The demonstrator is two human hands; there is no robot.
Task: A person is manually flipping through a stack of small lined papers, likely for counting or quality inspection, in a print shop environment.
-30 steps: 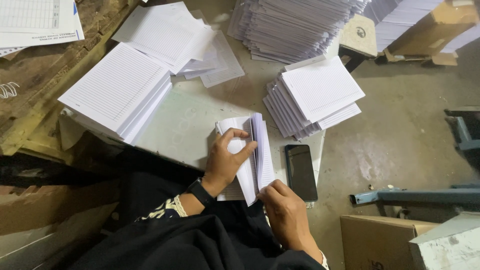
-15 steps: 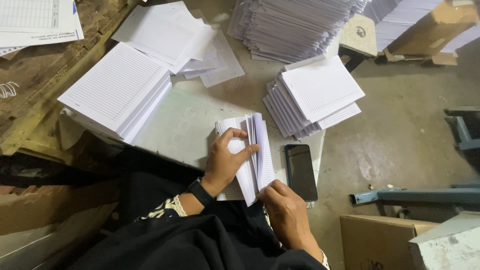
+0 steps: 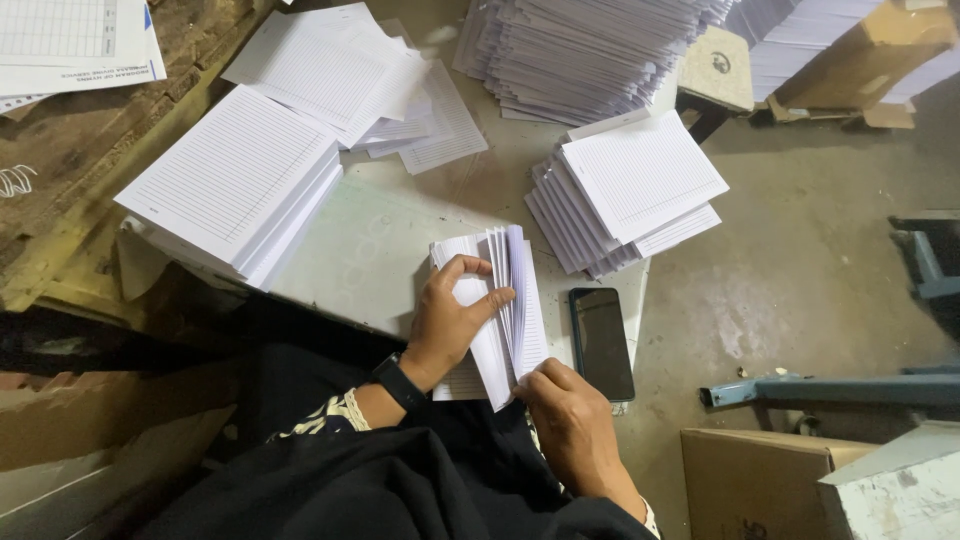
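- Bench (image 3: 400, 250): pale top, carrying every paper lot listed below.
- Tall stack of sheets (image 3: 580, 50): at the bench's far edge, layers fanned out.
- Ruled pad stack (image 3: 225, 180): at the left edge, square and tidy.
- Staggered bundles (image 3: 630, 190): toward the right edge, each set turned against the one under it.
- Loose ruled sheets (image 3: 340, 65): between the left stack and the far stack, overlapping.
- Cardboard box (image 3: 750, 485): on the floor off the bench's near right corner; contents not visible.
- Fanned sheaf (image 3: 515, 300): at the near edge, standing on its edge. Keep its bottom edge planted on the bench so leaves fall one at a time.
- Your left hand (image 3: 450, 320): closed around the sheaf, thumb spreading the leaves.
- Your right hand (image 3: 570, 420): pinching the sheaf's near lower corner.
- Dark phone (image 3: 600, 342): flat, just beside the sheaf at the near right corner.
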